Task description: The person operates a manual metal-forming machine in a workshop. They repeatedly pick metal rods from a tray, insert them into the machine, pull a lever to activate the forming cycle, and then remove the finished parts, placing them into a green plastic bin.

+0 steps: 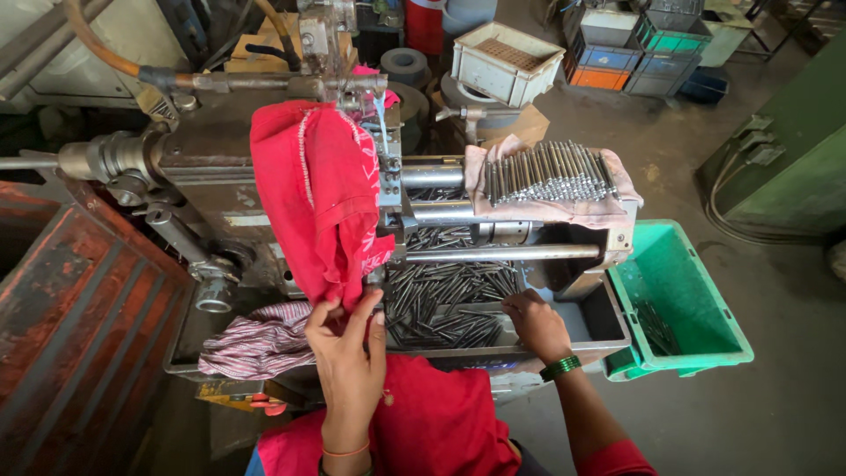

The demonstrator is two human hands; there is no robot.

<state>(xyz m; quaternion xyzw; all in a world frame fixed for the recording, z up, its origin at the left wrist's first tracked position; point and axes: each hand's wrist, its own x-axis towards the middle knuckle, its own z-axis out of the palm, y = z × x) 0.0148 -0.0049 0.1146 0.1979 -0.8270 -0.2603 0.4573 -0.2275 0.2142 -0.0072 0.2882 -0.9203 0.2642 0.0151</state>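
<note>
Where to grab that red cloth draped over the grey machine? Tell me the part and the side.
Probably the free lower hem of the red cloth, taken from the front and below. It hangs loose there, where the left hand already pinches it; its top is draped over the grey machine.

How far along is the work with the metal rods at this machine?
Done: a row of rods lies on the cloth atop the machine; a few sit in the green crate. In hand: right hand reaches into the tray pile; left hand grips the red cloth. Left: most of the pile.
</note>
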